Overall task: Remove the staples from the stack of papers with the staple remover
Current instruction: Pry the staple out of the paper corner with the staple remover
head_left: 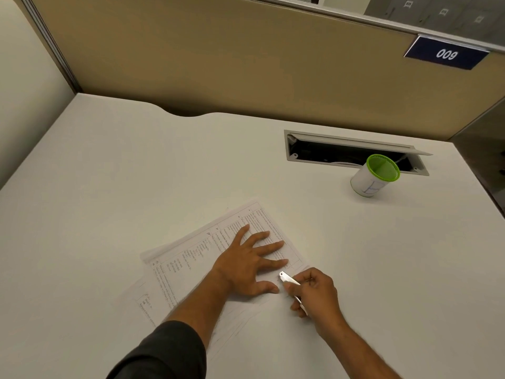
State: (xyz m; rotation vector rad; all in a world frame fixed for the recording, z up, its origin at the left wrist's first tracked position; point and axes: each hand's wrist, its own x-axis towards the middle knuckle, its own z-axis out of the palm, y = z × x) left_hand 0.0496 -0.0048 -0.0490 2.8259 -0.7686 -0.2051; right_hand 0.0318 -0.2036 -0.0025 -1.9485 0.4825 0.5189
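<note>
A stack of printed papers (191, 258) lies fanned out on the white desk, turned at an angle. My left hand (251, 261) rests flat on the top sheet with fingers spread, pressing it down. My right hand (314, 294) grips a slim metal staple remover (288, 279). The tool's tip touches the paper's right corner, just beside my left thumb and little finger. The staple itself is too small to make out.
A white cup with a green rim (374, 179) stands at the back right, in front of an open cable slot (355, 151) in the desk. A beige partition (246, 64) with a blue "009" sign (445, 53) borders the far side.
</note>
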